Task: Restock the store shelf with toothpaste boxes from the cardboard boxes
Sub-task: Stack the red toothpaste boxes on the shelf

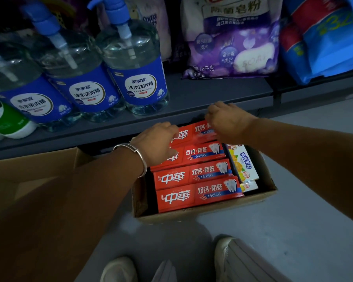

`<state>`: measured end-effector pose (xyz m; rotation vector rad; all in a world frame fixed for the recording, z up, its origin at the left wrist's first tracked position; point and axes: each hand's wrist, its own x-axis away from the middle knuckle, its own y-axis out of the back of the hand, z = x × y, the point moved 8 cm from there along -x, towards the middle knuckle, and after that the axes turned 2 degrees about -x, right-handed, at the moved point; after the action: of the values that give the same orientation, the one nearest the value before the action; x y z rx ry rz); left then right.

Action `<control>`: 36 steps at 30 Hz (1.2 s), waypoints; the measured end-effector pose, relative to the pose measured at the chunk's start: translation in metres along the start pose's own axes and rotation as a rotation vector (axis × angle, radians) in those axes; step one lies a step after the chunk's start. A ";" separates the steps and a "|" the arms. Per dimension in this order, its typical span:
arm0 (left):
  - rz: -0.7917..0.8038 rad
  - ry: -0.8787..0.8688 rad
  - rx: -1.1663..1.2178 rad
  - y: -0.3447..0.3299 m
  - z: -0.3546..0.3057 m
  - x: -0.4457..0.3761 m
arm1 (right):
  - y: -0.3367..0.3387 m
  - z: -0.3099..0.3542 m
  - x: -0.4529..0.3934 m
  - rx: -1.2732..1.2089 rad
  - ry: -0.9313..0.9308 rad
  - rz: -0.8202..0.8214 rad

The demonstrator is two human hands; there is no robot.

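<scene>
Four red toothpaste boxes (pixel 198 176) lie flat in a row inside the open cardboard box (pixel 269 184) on the floor (pixel 293 231), printed sides up. Everything below is placed relative to that cardboard box.

Both hands are over its far end, on the farthest red toothpaste box (pixel 194 133). Left hand (pixel 155 143) sits on the left part of it, fingers curled down over the edge, so the grip looks closed on that box. It also covers a bit of the second box. There's a silver bracelet (pixel 135 157) on that wrist. Right hand (pixel 226 121) is at the right end of the same box, fingers bent over its far edge, holding it too, though the fingertips are hidden so I can't see exactly how.

Tucked along the right inner wall are a couple of small yellow and white boxes (pixel 242 165) with fruit pictures.

Just beyond the cardboard box is the dark shelf (pixel 192 92). On it, up and to the left, stand three clear pump bottles (pixel 135 68) with blue labels, plus a green and white bottle (pixel 6 121) further left. Straight behind is a purple soap powder bag (pixel 232 43), with a blue pack (pixel 324 37) to its right.

Left of the cardboard box, another cardboard flap (pixel 39 169) shows. Nearer than it, shoes (pixel 118 269).
</scene>
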<state>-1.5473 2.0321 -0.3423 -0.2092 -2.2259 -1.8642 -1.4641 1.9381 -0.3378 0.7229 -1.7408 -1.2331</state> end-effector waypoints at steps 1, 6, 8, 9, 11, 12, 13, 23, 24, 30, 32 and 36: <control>-0.005 -0.003 0.000 0.002 -0.001 0.000 | 0.003 -0.005 0.003 -0.003 -0.009 -0.008; -0.036 -0.020 0.016 0.008 -0.007 0.004 | 0.013 -0.024 0.018 -0.048 -0.103 -0.033; -0.033 -0.021 0.021 0.005 -0.009 0.006 | 0.016 -0.026 0.020 -0.073 -0.140 -0.054; -0.029 -0.019 0.021 0.003 -0.010 0.006 | 0.017 -0.025 0.020 -0.076 -0.157 -0.066; -0.013 -0.014 0.015 -0.006 -0.010 0.006 | 0.019 -0.021 0.018 -0.084 -0.184 -0.085; -0.002 -0.013 0.008 -0.011 -0.010 0.005 | 0.019 -0.019 0.017 -0.092 -0.194 -0.092; 0.010 -0.015 -0.003 -0.016 -0.010 0.004 | 0.019 -0.017 0.015 -0.098 -0.202 -0.099; 0.116 0.003 -0.108 -0.043 -0.002 -0.013 | 0.013 -0.009 0.005 -0.132 -0.202 -0.125; 0.125 0.000 -0.108 -0.043 -0.001 -0.015 | 0.013 -0.009 0.005 -0.131 -0.199 -0.124; 0.095 -0.049 -0.158 -0.039 -0.002 -0.017 | 0.015 -0.009 0.003 -0.107 -0.190 -0.122; 0.096 -0.043 -0.184 -0.043 -0.002 -0.016 | 0.015 -0.009 0.003 -0.107 -0.189 -0.121; 0.105 -0.029 -0.185 -0.044 -0.004 -0.016 | 0.015 -0.010 0.002 -0.115 -0.185 -0.120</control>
<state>-1.5431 2.0206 -0.3872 -0.3794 -2.0183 -2.0208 -1.4557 1.9369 -0.3211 0.6704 -1.7781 -1.5102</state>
